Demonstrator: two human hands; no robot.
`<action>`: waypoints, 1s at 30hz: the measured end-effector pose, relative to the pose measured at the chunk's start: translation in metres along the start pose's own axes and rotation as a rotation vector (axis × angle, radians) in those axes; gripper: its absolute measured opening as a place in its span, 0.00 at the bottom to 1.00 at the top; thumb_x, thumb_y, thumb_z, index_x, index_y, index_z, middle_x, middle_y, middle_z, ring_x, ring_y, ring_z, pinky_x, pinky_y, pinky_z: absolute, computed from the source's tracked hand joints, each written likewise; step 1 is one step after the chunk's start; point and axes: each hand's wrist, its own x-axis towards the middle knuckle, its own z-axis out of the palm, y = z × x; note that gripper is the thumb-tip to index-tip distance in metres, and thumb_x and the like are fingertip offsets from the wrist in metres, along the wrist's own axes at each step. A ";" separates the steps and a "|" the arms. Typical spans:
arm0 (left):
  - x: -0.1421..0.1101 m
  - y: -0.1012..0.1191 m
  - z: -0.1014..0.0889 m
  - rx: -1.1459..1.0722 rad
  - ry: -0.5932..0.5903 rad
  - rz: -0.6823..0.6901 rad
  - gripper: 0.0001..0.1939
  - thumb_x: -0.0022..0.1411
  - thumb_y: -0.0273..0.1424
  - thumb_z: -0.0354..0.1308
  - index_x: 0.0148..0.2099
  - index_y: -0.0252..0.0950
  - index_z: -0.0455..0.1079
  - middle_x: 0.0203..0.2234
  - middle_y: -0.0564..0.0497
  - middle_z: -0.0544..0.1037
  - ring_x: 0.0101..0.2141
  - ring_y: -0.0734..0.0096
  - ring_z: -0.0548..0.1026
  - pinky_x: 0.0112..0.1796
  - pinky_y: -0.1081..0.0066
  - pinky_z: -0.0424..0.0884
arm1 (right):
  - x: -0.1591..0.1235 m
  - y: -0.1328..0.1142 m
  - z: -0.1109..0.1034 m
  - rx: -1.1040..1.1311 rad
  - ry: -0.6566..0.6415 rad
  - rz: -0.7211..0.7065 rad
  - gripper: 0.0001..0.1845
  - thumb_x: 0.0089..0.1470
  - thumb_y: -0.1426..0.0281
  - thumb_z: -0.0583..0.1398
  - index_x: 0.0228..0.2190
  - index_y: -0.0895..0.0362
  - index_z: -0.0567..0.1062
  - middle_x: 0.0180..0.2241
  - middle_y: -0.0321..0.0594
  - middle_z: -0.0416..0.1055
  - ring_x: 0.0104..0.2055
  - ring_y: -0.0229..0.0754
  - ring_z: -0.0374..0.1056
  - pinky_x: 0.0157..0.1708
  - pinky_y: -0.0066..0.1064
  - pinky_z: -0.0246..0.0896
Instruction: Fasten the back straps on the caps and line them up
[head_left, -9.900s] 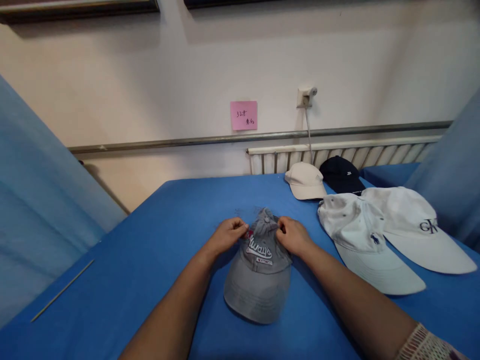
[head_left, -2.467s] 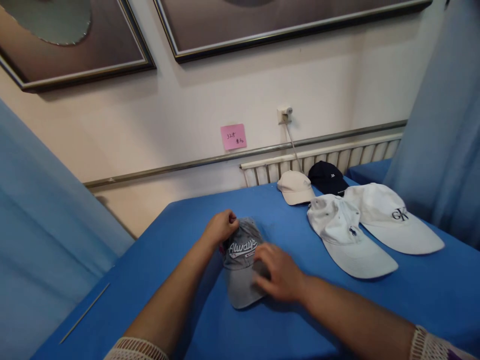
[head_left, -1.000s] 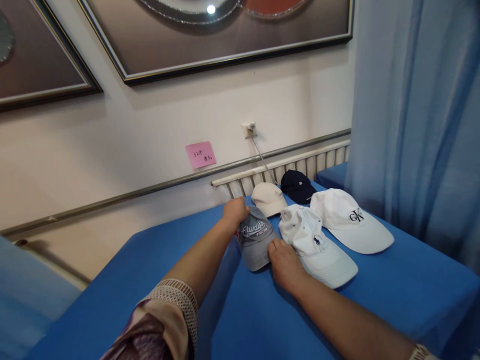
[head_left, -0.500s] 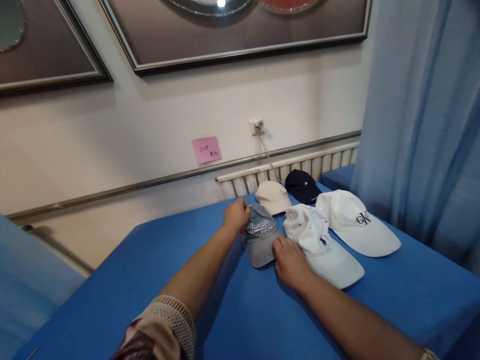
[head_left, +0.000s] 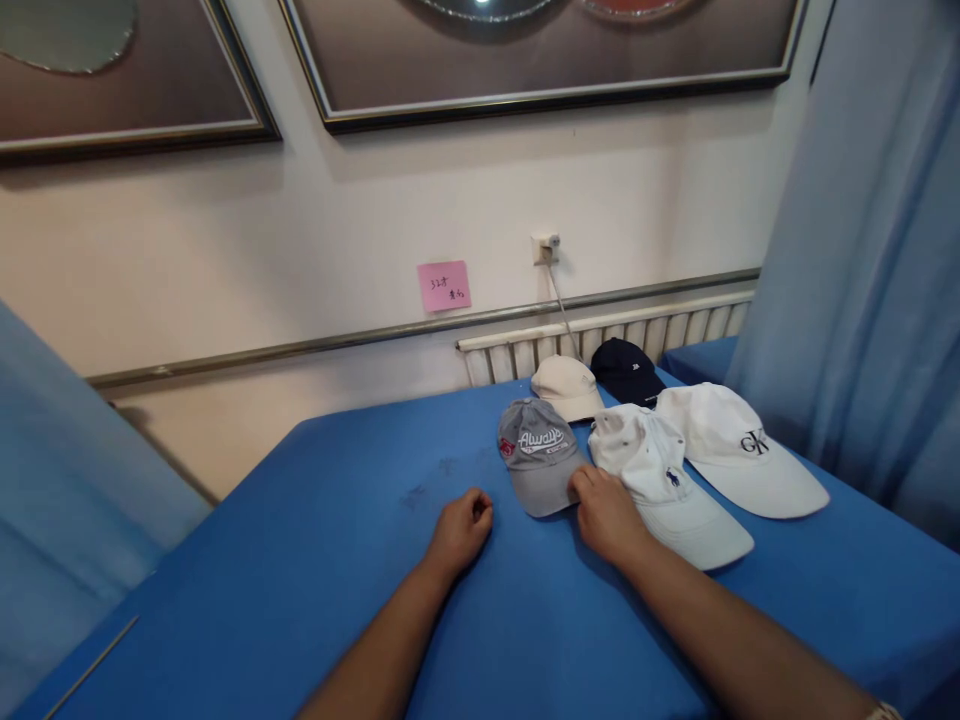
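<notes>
My right hand (head_left: 609, 512) pinches the right edge of the brim of a grey baseball cap (head_left: 536, 455) with white "Always" lettering. The cap lies on the blue-covered table (head_left: 300, 600). To its left and nearer to me, my left hand (head_left: 459, 530) hovers low over or rests on the cover, fingers curled in, with nothing seen in them. Close behind my right hand is a white cap with a small dark horse-rider logo (head_left: 667, 490). A white "CK" cap (head_left: 739, 450) lies farther right. At the back are a cream cap (head_left: 568, 387) and a navy cap (head_left: 626, 372).
A radiator (head_left: 525, 357) and a metal pipe (head_left: 337, 341) run along the wall behind the table. Blue curtains hang at the right (head_left: 862, 280) and left (head_left: 67, 500). A thin rod (head_left: 94, 665) lies at the lower left. A pink note (head_left: 444, 286) is stuck on the wall.
My left hand has let go of the grey cap's left side and moved down towards me. My right hand stays at the brim. The view has shifted slightly left.
</notes>
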 end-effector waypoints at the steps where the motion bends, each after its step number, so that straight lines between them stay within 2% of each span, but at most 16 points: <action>1: 0.000 0.001 -0.001 0.011 -0.011 0.021 0.07 0.59 0.29 0.50 0.36 0.37 0.69 0.28 0.52 0.76 0.30 0.70 0.72 0.32 0.73 0.65 | -0.001 0.000 0.000 0.008 0.005 -0.018 0.13 0.46 0.83 0.53 0.34 0.58 0.69 0.36 0.44 0.68 0.41 0.46 0.61 0.42 0.35 0.51; 4: 0.001 0.002 -0.002 0.027 -0.039 0.054 0.07 0.58 0.28 0.51 0.37 0.37 0.70 0.31 0.51 0.77 0.32 0.70 0.73 0.33 0.73 0.64 | -0.005 -0.002 0.001 0.043 0.033 -0.084 0.14 0.46 0.84 0.52 0.33 0.58 0.70 0.35 0.42 0.68 0.41 0.44 0.62 0.42 0.33 0.51; 7: 0.003 -0.001 -0.002 0.007 -0.058 0.030 0.08 0.58 0.29 0.51 0.38 0.37 0.70 0.32 0.51 0.77 0.33 0.69 0.73 0.34 0.73 0.65 | -0.007 -0.003 0.003 0.094 0.050 -0.142 0.15 0.45 0.85 0.51 0.32 0.58 0.70 0.33 0.41 0.69 0.39 0.43 0.62 0.41 0.32 0.53; 12: 0.001 -0.003 -0.004 -0.041 -0.090 0.030 0.12 0.60 0.30 0.51 0.44 0.36 0.71 0.33 0.50 0.78 0.33 0.70 0.74 0.35 0.73 0.66 | -0.010 -0.005 0.003 0.204 0.084 -0.202 0.16 0.44 0.85 0.50 0.32 0.58 0.70 0.32 0.41 0.70 0.39 0.43 0.64 0.41 0.33 0.57; 16: -0.004 0.000 -0.008 0.001 -0.138 0.042 0.16 0.60 0.33 0.51 0.49 0.36 0.71 0.31 0.49 0.78 0.32 0.68 0.74 0.34 0.71 0.65 | -0.015 -0.008 0.007 0.273 0.104 -0.291 0.16 0.48 0.84 0.49 0.34 0.58 0.71 0.33 0.43 0.71 0.39 0.44 0.67 0.41 0.35 0.61; 19: -0.009 0.001 -0.010 0.043 -0.162 0.042 0.20 0.60 0.35 0.51 0.53 0.37 0.70 0.31 0.48 0.78 0.33 0.65 0.75 0.33 0.70 0.65 | -0.020 -0.011 0.013 0.319 0.109 -0.319 0.18 0.54 0.80 0.49 0.44 0.59 0.69 0.37 0.45 0.74 0.39 0.44 0.69 0.41 0.36 0.64; 23: -0.008 0.003 -0.018 0.035 -0.187 0.023 0.23 0.58 0.35 0.54 0.55 0.36 0.69 0.30 0.48 0.78 0.33 0.64 0.75 0.34 0.70 0.66 | -0.014 -0.017 0.015 0.412 0.127 -0.266 0.29 0.58 0.77 0.48 0.60 0.60 0.54 0.38 0.45 0.75 0.37 0.43 0.72 0.40 0.37 0.67; 24: -0.005 0.006 -0.022 0.017 -0.169 0.017 0.25 0.57 0.34 0.55 0.57 0.35 0.67 0.30 0.48 0.78 0.33 0.65 0.75 0.34 0.71 0.66 | -0.009 -0.019 0.012 0.437 0.154 -0.248 0.31 0.58 0.77 0.48 0.62 0.60 0.50 0.38 0.44 0.75 0.36 0.43 0.72 0.39 0.37 0.68; 26: 0.001 0.017 -0.034 -0.038 -0.061 -0.001 0.29 0.58 0.33 0.54 0.62 0.33 0.61 0.29 0.50 0.77 0.31 0.67 0.74 0.33 0.72 0.66 | 0.006 -0.025 0.001 0.504 0.246 -0.202 0.33 0.58 0.76 0.48 0.63 0.59 0.47 0.38 0.43 0.75 0.36 0.43 0.72 0.39 0.37 0.68; 28: 0.007 0.035 -0.053 -0.109 0.122 -0.013 0.34 0.60 0.32 0.53 0.66 0.34 0.52 0.29 0.52 0.76 0.29 0.71 0.72 0.32 0.73 0.66 | 0.024 -0.034 -0.015 0.605 0.375 -0.160 0.33 0.58 0.75 0.49 0.64 0.57 0.47 0.39 0.43 0.75 0.35 0.41 0.72 0.39 0.36 0.68; 30: 0.010 0.058 -0.074 -0.173 0.262 0.045 0.37 0.60 0.33 0.54 0.68 0.37 0.46 0.27 0.55 0.74 0.27 0.74 0.71 0.31 0.74 0.65 | 0.042 -0.047 -0.034 0.729 0.514 -0.142 0.34 0.59 0.74 0.51 0.64 0.56 0.45 0.39 0.43 0.75 0.33 0.40 0.71 0.36 0.34 0.69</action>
